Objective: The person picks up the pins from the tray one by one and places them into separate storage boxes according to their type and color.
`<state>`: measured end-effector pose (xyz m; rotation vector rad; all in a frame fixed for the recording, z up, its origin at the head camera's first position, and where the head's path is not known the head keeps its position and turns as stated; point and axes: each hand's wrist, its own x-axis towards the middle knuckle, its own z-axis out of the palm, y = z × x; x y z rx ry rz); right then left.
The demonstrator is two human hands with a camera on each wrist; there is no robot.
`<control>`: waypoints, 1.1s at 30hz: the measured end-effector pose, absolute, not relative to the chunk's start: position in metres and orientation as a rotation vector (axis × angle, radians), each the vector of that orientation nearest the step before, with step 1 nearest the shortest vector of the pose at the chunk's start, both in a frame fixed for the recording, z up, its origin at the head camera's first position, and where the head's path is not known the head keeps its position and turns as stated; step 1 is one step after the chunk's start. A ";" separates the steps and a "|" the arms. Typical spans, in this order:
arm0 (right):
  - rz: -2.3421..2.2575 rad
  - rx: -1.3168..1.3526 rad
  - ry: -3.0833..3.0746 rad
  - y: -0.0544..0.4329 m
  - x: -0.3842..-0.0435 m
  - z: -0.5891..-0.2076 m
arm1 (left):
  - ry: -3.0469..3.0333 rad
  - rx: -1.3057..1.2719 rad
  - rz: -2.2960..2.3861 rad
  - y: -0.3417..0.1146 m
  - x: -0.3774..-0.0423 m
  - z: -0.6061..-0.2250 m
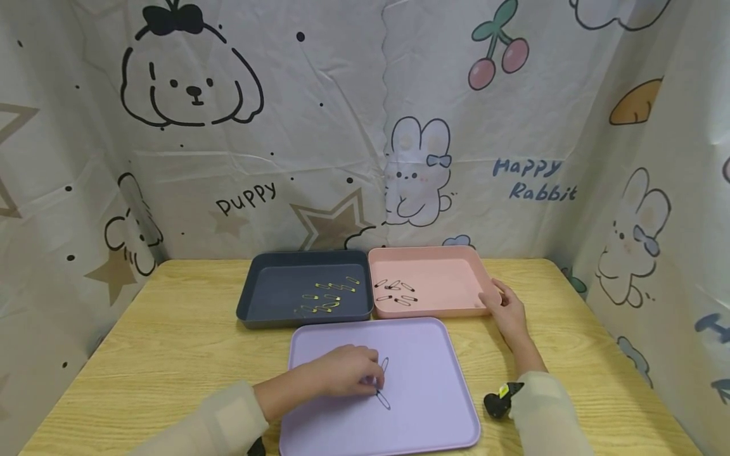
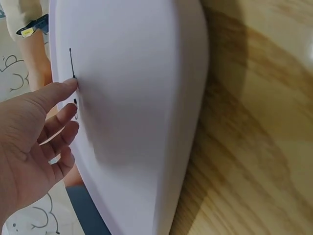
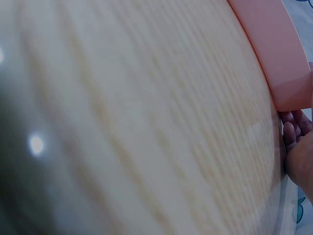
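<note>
Over the lavender tray (image 1: 422, 418), my left hand (image 1: 348, 372) points its fingers down. Its thumb tip meets the end of a dark safety pin (image 1: 384, 401), seemingly pinching it; the index fingertip is hidden in the left wrist view. A second safety pin (image 1: 384, 363) lies just beyond the fingers. My right hand (image 1: 509, 313) grips the front right corner of the pink tray (image 1: 439, 269), thumb over the rim. Several dark safety pins (image 1: 402, 301) lie in that tray's left part. Several gold safety pins (image 1: 327, 306) lie in the dark blue tray (image 1: 274, 285).
The dark blue and pink trays stand side by side behind the lavender one, all on a wooden table (image 1: 188, 354). A printed curtain (image 1: 319, 126) encloses the back and sides. A black wrist device (image 1: 499, 403) sits by the right sleeve.
</note>
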<state>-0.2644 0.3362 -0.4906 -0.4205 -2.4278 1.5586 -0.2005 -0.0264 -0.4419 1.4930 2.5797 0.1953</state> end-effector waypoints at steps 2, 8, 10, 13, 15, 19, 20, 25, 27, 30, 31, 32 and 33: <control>1.558 -0.418 -2.430 0.336 -0.265 -0.491 | 2.574 1.495 0.188 -0.026 -0.200 -0.442; 1.565 -0.430 -2.432 0.337 -0.265 -0.491 | 2.567 1.478 0.171 -0.021 -0.197 -0.442; 1.567 -0.429 -2.434 0.338 -0.265 -0.491 | 2.554 1.431 0.187 -0.020 -0.196 -0.442; 1.583 -0.419 -2.425 0.338 -0.265 -0.491 | 2.516 1.337 0.243 -0.019 -0.197 -0.444; 1.584 -0.414 -2.422 0.338 -0.265 -0.491 | 2.487 1.284 0.279 -0.019 -0.197 -0.445; 1.572 -0.415 -2.421 0.338 -0.265 -0.492 | 2.438 1.227 0.329 -0.018 -0.197 -0.445; 1.567 -0.416 -2.421 0.338 -0.265 -0.492 | 2.428 1.213 0.351 -0.018 -0.197 -0.445; 1.561 -0.411 -2.415 0.338 -0.266 -0.492 | 2.407 1.154 0.534 -0.017 -0.205 -0.447; 1.557 -0.409 -2.416 0.338 -0.266 -0.492 | 2.407 1.129 0.631 -0.016 -0.210 -0.444; 1.556 -0.406 -2.419 0.338 -0.265 -0.491 | 2.409 1.091 0.759 -0.012 -0.220 -0.437; 1.557 -0.407 -2.419 0.338 -0.265 -0.491 | 2.418 1.080 0.787 -0.010 -0.224 -0.433; 1.559 -0.406 -2.418 0.337 -0.265 -0.491 | 2.432 1.077 0.812 -0.008 -0.227 -0.430; 1.564 -0.405 -2.416 0.337 -0.264 -0.491 | 2.446 1.071 0.825 -0.006 -0.231 -0.427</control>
